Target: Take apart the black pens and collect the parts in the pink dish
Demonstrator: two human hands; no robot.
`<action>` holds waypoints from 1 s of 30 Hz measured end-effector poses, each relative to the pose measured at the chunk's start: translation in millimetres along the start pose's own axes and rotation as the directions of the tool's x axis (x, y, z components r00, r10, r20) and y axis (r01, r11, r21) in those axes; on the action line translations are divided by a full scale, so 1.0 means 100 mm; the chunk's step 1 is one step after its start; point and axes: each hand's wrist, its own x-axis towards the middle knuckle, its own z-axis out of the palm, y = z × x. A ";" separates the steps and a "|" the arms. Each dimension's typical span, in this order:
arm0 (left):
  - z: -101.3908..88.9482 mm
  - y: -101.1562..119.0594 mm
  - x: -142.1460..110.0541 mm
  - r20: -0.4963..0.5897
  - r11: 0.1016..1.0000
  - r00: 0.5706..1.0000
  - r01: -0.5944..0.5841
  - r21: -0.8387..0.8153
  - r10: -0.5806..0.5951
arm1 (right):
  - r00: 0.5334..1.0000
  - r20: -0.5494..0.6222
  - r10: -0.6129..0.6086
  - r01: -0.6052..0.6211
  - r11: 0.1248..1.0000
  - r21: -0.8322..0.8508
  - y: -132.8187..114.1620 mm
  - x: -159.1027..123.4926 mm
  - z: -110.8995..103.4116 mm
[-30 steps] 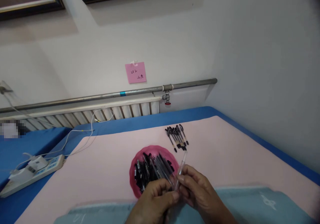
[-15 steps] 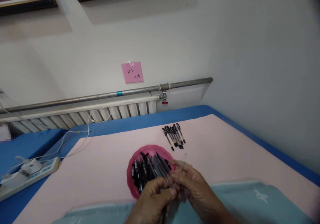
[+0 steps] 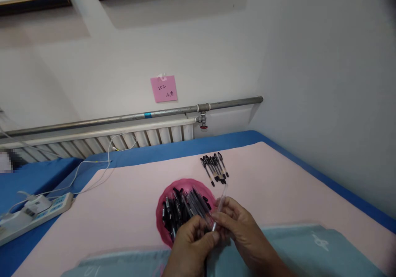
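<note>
My right hand (image 3: 236, 225) is closed in a pinch around a clear pen barrel (image 3: 221, 200), which slants up and away over the table. The barrel's lower end meets the thumb and fingertips of my left hand (image 3: 194, 244). That hand is closed too; a slim dark thing shows just under it, but its kind is hidden. Right behind my hands stands a pink scalloped bowl (image 3: 159, 223). It holds black pen parts (image 3: 175, 211) on the left and clear slender barrels (image 3: 196, 200) on the right. Beyond the bowl lies a group of assembled black pens (image 3: 215, 167).
A pale pink sheet (image 3: 123, 211) covers the blue table (image 3: 216, 140). At the left lies a power strip (image 3: 58, 207) with plugs and white cables (image 3: 78, 174). A teal cloth (image 3: 297, 244) runs along the near edge. A radiator (image 3: 154, 136) and pipe line the wall.
The clear barrel has swung from pointing away to a clearer slant, with its lower end now at my left fingertips. My left hand has shifted slightly right.
</note>
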 end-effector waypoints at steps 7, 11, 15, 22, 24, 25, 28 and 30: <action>0.00 0.13 -0.09 0.227 0.980 0.956 0.198 -0.036 -0.185 | 0.987 0.150 0.062 -0.084 0.986 0.144 -0.16 -0.05 0.03; 0.05 0.09 -0.06 0.075 0.999 0.996 -0.035 -0.026 0.037 | 0.998 0.050 0.026 -0.029 0.997 0.068 -0.11 -0.02 0.03; 0.03 0.05 -0.04 0.032 0.998 0.998 -0.059 -0.003 0.060 | 0.999 0.028 0.023 -0.023 1.000 0.021 -0.09 -0.01 0.02; -0.02 0.14 -0.08 0.132 0.986 0.980 0.156 -0.058 -0.147 | 0.991 0.111 0.075 -0.095 0.978 0.187 -0.16 -0.05 0.04; 0.00 0.12 -0.05 0.072 0.998 0.997 0.042 -0.055 -0.038 | 0.996 0.066 0.060 -0.069 0.988 0.136 -0.13 -0.04 0.04; 0.02 0.10 -0.04 0.047 0.999 0.999 -0.012 -0.040 0.014 | 0.998 0.047 0.047 -0.052 0.994 0.092 -0.12 -0.03 0.04; 0.02 0.09 -0.03 0.038 1.000 0.999 -0.023 0.019 0.022 | 0.999 0.035 0.037 -0.037 0.999 -0.001 -0.10 -0.02 0.03; -0.02 0.12 -0.04 0.063 0.997 0.995 0.073 0.025 -0.075 | 0.997 0.046 0.068 -0.069 0.997 0.018 -0.13 -0.01 0.02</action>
